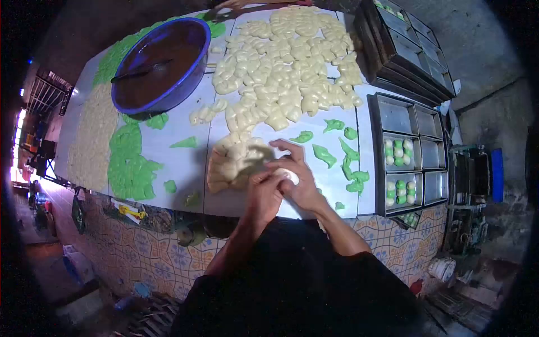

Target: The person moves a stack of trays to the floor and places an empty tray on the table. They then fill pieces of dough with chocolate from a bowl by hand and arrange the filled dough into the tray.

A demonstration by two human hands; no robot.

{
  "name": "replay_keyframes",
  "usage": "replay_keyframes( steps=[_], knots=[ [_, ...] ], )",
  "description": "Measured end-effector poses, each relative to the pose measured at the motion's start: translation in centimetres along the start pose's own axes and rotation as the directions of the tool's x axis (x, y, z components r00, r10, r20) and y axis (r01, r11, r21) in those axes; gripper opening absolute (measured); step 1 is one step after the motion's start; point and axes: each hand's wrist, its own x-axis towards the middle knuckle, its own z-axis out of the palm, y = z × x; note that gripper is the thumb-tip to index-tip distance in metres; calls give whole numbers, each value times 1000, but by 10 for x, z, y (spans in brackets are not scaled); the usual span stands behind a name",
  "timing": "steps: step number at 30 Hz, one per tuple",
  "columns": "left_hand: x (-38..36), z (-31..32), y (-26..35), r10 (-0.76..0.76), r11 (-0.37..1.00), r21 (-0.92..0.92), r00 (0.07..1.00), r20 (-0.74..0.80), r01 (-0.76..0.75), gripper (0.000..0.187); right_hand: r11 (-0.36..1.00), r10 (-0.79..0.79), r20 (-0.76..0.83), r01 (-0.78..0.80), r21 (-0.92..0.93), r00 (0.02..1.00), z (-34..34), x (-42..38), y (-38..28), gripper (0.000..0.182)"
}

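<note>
A small white dough ball (290, 176) sits between my two hands near the table's front edge. My left hand (266, 191) is closed, its fingertips pinching the side of the ball. Curled under and around the ball is my right hand (303, 182), with its index finger raised and bent. Just beyond and left of my hands lies a pile of cream dough pieces (227, 163). A larger spread of cream dough pieces (286, 67) covers the table's far middle. Scraps of green dough (324, 155) lie to the right of my hands.
A blue basin (203, 62) of brown paste with a dark utensil stands at the left. Beside it are green dough (128, 163) and flattened cream dough (90, 140). At right, a divided metal tray (416, 126) holds green and white balls; stacked trays (387, 56) stand behind. Another person's hand (236, 4) shows at the far edge.
</note>
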Motion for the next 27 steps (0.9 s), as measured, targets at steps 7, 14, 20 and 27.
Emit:
replay_keyframes(
  steps=[7,14,20,27],
  knots=[
    [55,-24,85,-64,882,-439,965,255,175,135,639,252,243,-350,684,937,32,19,55,108],
    [271,-153,288,547,44,982,818,-178,184,78,630,445,11,-322,707,895,63,57,59,83],
    [286,-164,301,-133,226,853,882,-452,471,97,488,547,8,-327,809,837,60,64,75,68],
    [187,-107,209,71,761,645,978,-195,73,102,374,559,75,-332,866,826,65,90,69,72]
  ],
)
